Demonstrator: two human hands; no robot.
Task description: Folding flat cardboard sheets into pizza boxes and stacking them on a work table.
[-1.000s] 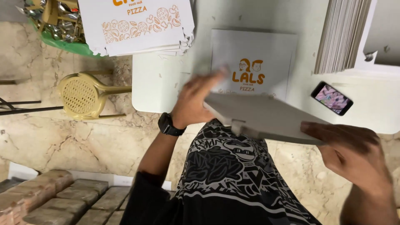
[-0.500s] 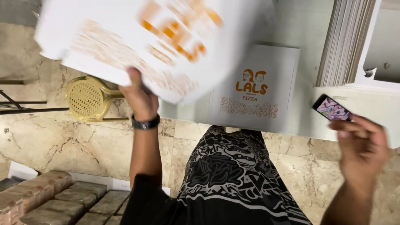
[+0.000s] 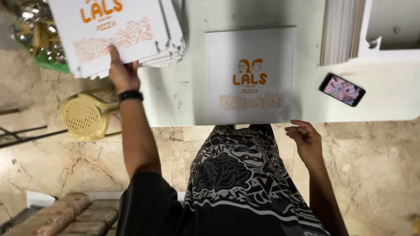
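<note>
My left hand (image 3: 122,72), with a black watch on the wrist, presses on the near edge of a folded white pizza box (image 3: 111,32) with orange print that lies on top of a stack of like boxes (image 3: 173,46) at the table's left end. My right hand (image 3: 306,140) hangs open below the table edge, holding nothing. A flat white pizza box blank (image 3: 251,74) with orange print lies in the middle of the white table (image 3: 385,107), just beyond my right hand.
A phone (image 3: 342,89) with a lit screen lies on the table to the right. A thick stack of unfolded white cardboard (image 3: 343,30) stands at the back right. A yellow plastic chair (image 3: 87,116) stands left of the table on the marble floor. Bricks (image 3: 65,214) lie at lower left.
My left hand carried the folded box up and left and set it on the stack. My right hand let go of it and dropped below the table edge.
</note>
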